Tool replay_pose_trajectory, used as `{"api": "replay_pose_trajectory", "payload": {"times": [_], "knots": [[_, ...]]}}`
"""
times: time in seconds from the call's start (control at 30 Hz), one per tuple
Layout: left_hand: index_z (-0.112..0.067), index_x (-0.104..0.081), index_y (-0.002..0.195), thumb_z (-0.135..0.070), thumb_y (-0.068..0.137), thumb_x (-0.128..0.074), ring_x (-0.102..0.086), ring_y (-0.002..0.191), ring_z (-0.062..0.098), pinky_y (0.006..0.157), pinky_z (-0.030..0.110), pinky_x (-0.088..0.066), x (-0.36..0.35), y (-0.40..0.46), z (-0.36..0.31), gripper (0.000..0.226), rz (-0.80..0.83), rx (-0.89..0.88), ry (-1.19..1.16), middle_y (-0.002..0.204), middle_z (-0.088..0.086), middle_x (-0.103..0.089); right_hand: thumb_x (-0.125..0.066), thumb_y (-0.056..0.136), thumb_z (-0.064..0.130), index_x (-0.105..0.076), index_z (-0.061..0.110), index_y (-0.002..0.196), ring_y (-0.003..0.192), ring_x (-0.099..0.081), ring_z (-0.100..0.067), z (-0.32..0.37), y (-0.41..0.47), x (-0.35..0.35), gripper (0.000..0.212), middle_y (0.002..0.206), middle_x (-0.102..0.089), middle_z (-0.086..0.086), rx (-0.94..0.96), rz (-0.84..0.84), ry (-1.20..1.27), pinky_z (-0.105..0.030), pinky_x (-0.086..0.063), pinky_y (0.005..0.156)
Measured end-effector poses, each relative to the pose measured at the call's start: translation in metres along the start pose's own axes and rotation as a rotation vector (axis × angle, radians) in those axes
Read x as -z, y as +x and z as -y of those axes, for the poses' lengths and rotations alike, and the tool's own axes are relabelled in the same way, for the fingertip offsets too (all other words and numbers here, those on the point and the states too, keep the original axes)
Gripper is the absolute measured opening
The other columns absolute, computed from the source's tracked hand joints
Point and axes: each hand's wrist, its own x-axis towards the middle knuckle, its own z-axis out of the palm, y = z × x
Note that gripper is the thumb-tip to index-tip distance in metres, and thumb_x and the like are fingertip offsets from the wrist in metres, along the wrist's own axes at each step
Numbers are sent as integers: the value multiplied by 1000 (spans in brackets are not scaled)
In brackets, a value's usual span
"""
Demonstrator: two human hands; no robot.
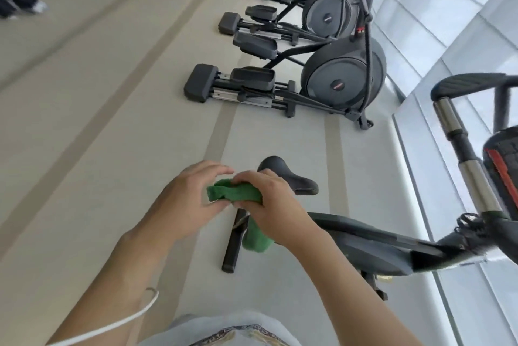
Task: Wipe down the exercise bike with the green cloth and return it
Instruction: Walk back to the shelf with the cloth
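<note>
The green cloth (234, 194) is bunched between both hands, just at 7 o'clock of the bike saddle (291, 177). Right hand (269, 205) grips it, left hand (187, 200) pinches 1 end. Looks like she's refolding mid-wipe; next up, press it onto the saddle.

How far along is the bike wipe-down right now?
Nothing shows which parts are already wiped. In hand: both hands grip the green cloth, left hand and right hand, bunched just above the bike's saddle, not pressed on it. Left: wiping the exercise bike, then returning the cloth.
</note>
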Motion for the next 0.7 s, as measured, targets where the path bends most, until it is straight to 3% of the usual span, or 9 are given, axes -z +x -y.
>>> {"api": "replay_pose_trajectory", "payload": {"times": [0.13,0.33,0.43,0.57,0.7], "knots": [[-32,-71,107,-8,78,-84,-65,97,9,81,36,-55,49,-21,44,40,-101,-17,16,100,-19,-66,-82,88,22,-50,33,113,95,-65,-16,54,32,-42,42,106,-69,6,-11,52,95,-40,-55,81],[-28,-64,89,-11,75,-77,-62,81,14,67,43,-54,128,-70,107,25,-325,-16,47,91,-15,-62,-77,84,22,-54,39,124,104,-63,-9,122,71,-110,50,115,-66,14,87,107,34,-37,-56,89],[-24,-63,90,-6,76,-82,-61,79,15,65,45,-53,154,-92,135,29,-417,-25,32,92,-15,-61,-75,80,25,-59,41,123,102,-61,-6,145,88,-137,48,110,-67,15,108,126,-23,-31,-55,88],[-20,-64,91,-1,80,-84,-63,82,20,68,46,-54,175,-121,165,30,-504,9,-15,95,-12,-62,-70,80,16,-70,27,122,105,-59,-2,173,107,-171,44,114,-68,16,180,153,-35,-14,-45,90],[-11,-71,89,9,80,-78,-70,93,19,74,44,-56,197,-153,190,24,-606,15,-45,100,-7,-69,-63,84,15,-75,28,127,113,-61,-6,195,130,-204,47,120,-64,14,279,179,-51,-23,-50,95]]}}
